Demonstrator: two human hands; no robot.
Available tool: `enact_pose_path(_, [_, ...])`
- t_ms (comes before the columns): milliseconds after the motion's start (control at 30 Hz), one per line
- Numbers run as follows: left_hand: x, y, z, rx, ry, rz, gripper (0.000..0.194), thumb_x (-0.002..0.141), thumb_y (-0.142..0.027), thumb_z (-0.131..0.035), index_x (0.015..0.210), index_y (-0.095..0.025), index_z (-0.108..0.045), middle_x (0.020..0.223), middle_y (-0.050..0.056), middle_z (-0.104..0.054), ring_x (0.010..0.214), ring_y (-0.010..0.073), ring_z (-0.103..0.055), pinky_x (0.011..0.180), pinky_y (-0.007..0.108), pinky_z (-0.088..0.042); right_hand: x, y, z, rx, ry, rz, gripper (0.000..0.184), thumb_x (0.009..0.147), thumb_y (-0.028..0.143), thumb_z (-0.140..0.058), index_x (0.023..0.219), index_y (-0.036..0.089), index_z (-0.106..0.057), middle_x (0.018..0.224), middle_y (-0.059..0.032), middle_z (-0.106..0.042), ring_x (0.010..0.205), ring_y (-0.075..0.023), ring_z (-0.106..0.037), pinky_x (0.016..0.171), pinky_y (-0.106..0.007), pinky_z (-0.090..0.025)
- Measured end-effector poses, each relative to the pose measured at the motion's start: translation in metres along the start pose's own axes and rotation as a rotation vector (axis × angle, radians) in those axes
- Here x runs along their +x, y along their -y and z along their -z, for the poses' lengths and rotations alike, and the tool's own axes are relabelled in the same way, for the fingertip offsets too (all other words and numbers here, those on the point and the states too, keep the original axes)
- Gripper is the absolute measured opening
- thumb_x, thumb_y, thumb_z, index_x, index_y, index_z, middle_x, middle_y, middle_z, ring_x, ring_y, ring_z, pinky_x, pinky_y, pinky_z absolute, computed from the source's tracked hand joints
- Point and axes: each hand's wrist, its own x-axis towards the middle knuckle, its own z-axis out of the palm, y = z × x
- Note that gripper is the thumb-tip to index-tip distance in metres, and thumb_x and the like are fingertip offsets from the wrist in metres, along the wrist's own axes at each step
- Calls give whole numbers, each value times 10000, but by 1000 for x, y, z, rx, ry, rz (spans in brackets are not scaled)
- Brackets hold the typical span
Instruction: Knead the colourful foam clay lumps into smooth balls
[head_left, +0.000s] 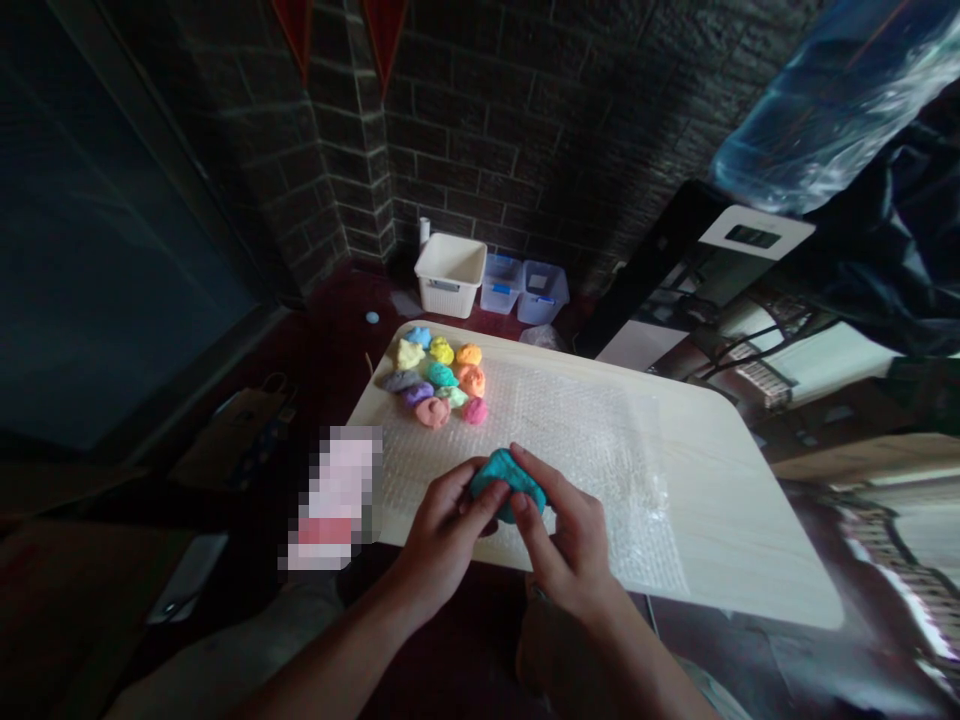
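Note:
A lump of teal modelling clay (504,474) is gripped between my two hands, above the near edge of the table. My left hand (450,510) wraps its left side, thumb pressed on the front. On the other side my right hand (568,525) holds it, with the thumb low on the front and fingers over the top right. Beyond them, several clay lumps sit clustered at the table's far left, among them a yellow lump (442,350), a green-teal lump (442,375), a pink lump (475,411) and a reddish-brown lump (433,412).
Bubble wrap (600,440) covers the middle of the pale wooden table (750,520). A white basket (451,275) and two clear bins (541,290) stand on the floor by the brick wall. A water dispenser (652,270) with a blue bottle is at the right.

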Motion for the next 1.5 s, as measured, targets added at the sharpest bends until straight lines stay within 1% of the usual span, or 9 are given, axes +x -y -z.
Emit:
enact_pose_path(200, [2, -5, -1, 44, 9, -7, 380, 877, -549, -775, 990, -192, -707, 820, 0, -595, 756, 141, -559, 682, 243, -494, -1, 0, -2, 37, 53, -36, 479, 1029, 229, -590, 1505, 284, -587, 1237, -72, -800, 933, -199, -807, 782, -322, -685])
enact_pose_path(400, [0, -9, -1, 95, 11, 0, 394, 884, -567, -750, 981, -189, -691, 816, 4, -610, 745, 155, -565, 677, 258, -483, -1, 1, -3, 66, 36, -84, 382, 1027, 267, -600, 1400, 247, -678, 1134, -70, -825, 831, -180, -798, 663, -264, -658])
enact_pose_path(533, [2, -12, 1, 165, 85, -28, 365, 903, -547, -736, 939, -184, -710, 805, 3, -610, 730, 150, -540, 666, 254, -459, 1, 2, 2, 50, -20, -84, 348, 1022, 291, -620, 1354, 236, -708, 1102, -71, -831, 848, -195, -795, 714, -295, -660])
enact_pose_path(633, [3, -14, 2, 197, 128, -41, 338, 913, -518, -733, 903, -181, -702, 766, -12, -564, 717, 144, -505, 640, 245, -427, 2, 1, 4, 40, 0, -73, 359, 1028, 289, -612, 1372, 241, -699, 1119, -70, -831, 863, -200, -800, 721, -303, -656])
enact_pose_path(900, [3, -16, 1, 236, 118, -31, 367, 933, -528, -700, 870, -170, -653, 745, -21, -510, 701, 141, -469, 623, 254, -401, 3, -2, -3, 130, 40, -130, 268, 1055, 292, -577, 1256, 245, -748, 1051, -41, -830, 880, -179, -789, 749, -272, -632])
enact_pose_path(1133, [7, -13, 5, 212, 185, -84, 302, 951, -467, -705, 938, -165, -690, 826, 2, -604, 761, 147, -532, 679, 254, -433, 0, -3, -1, 92, 17, -117, 381, 1051, 295, -580, 1425, 269, -653, 1088, -33, -822, 839, -158, -772, 726, -261, -619])
enact_pose_path(1367, [9, -11, 8, 191, 159, -64, 300, 925, -453, -737, 943, -156, -703, 861, 20, -643, 811, 167, -568, 722, 272, -459, 1, -6, -3, 143, 80, -150, 283, 1072, 303, -545, 1283, 258, -729, 1106, -49, -813, 958, -189, -774, 804, -287, -620])
enact_pose_path(1433, [10, -11, 7, 143, 152, -52, 303, 906, -446, -767, 942, -150, -718, 860, 24, -653, 811, 166, -573, 733, 275, -464, 0, -5, -4, 138, 62, -160, 284, 1070, 315, -554, 1292, 257, -722, 1063, -52, -806, 915, -189, -767, 766, -289, -621])
enact_pose_path(1500, [12, -8, 6, 54, 121, -50, 303, 891, -444, -792, 924, -149, -726, 847, 24, -660, 807, 162, -576, 748, 277, -469, -3, -5, -6, 132, 28, -186, 323, 1064, 336, -572, 1357, 262, -687, 983, -46, -786, 775, -167, -736, 629, -258, -597])
